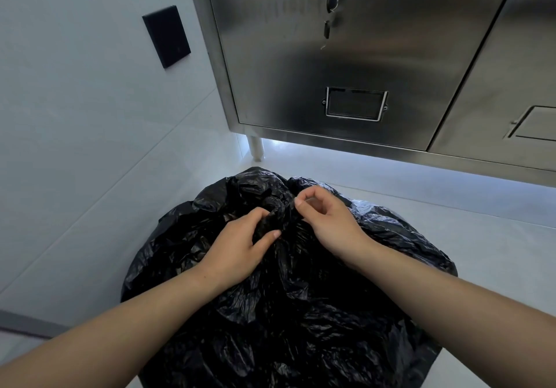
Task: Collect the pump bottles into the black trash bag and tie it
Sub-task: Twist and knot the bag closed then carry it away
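A full black trash bag (pixel 301 312) stands on the pale floor directly below me, its plastic bunched into a twisted neck at the top. My left hand (pixel 240 246) grips that gathered neck from the left, thumb and fingers curled round the plastic. My right hand (pixel 328 219) pinches a fold of the same neck from the right with thumb and forefinger. No pump bottles are visible; the bag hides whatever is inside it.
A stainless steel cabinet (pixel 346 56) with a keyed door stands just behind the bag on short legs. A pale tiled wall (pixel 75 117) with a black plate (pixel 166 36) runs along the left. Pale floor (pixel 481 222) lies to the right.
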Demonstrator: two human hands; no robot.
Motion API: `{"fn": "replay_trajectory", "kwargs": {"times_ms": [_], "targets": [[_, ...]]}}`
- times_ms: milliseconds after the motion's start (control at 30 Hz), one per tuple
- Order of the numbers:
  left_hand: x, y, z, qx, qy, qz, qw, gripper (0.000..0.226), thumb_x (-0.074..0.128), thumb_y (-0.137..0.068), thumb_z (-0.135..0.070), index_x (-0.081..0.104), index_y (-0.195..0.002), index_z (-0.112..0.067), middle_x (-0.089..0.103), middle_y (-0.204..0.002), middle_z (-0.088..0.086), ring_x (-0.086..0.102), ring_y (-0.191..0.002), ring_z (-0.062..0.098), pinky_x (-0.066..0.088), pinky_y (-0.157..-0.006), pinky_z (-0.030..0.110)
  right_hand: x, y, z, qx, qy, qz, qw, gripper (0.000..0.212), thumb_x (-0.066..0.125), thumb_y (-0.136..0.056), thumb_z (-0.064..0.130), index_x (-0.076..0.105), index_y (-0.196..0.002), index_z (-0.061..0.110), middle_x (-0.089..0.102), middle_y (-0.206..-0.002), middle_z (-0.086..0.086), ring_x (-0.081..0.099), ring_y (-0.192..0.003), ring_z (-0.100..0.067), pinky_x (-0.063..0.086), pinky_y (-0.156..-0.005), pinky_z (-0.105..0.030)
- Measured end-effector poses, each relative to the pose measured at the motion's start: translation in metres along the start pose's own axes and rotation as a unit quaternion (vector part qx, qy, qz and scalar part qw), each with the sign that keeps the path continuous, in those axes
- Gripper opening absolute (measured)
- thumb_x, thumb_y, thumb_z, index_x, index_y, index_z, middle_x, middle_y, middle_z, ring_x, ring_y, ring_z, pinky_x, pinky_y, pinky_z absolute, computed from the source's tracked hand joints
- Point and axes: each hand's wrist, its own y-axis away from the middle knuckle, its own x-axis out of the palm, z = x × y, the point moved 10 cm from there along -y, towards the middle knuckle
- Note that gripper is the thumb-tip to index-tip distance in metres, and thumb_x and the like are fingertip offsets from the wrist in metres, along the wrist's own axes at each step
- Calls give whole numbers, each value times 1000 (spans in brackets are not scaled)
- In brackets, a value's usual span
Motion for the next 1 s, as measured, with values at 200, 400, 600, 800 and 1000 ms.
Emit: {"fn": "replay_trajectory", "kwargs": {"times_ms": [200,400,600,800,1000], "targets": [[1,-2,0,14,10,2,1000,19,58,-88,-32,56,-105,-23,63,-96,-11,56,-86,-1,38,-71,6,14,7,12,-38,-7,79,996,14,70,-80,27,71,-94,29,71,-91,-13,57,-72,-11,47,-69,-21],[-3,0,-5,32,-23,-44,998,31,61,-83,-38,49,-102,-17,44,-93,-9,43,-86,4,32,-79,5,5,0,1,-32,-1,26,999,8,69,-82,21,67,-78,28,64,-68,13,54,-57,4,42,-61,-10],[-13,1,-3,18,33,-89,995,33,42,-88,-51,45,-89,-19,45,-85,-12,46,-85,0,33,-72,12,1,-5,-9,-2,4,0,1000,10,65,-85,24,61,-76,26,60,-70,10,53,-65,-6,43,-67,-21],[-21,-13,8,-27,11,-59,998,19,48,-94,-31,43,-77,-24,51,-68,-5,44,-59,3,33,-56,16,-8,-6,-8,-20,67,-2,998,8,61,-88,25,58,-80,23,59,-78,13,53,-72,-5,41,-72,-24],[-12,-23,0,-29,-95,83,992,17,47,-92,-17,53,-98,-33,62,-80,-9,59,-72,6,43,-65,26,-2,-1,4,-80,114,-22,990,7,61,-86,29,57,-81,28,62,-81,15,56,-82,-2,40,-72,-13]]}}
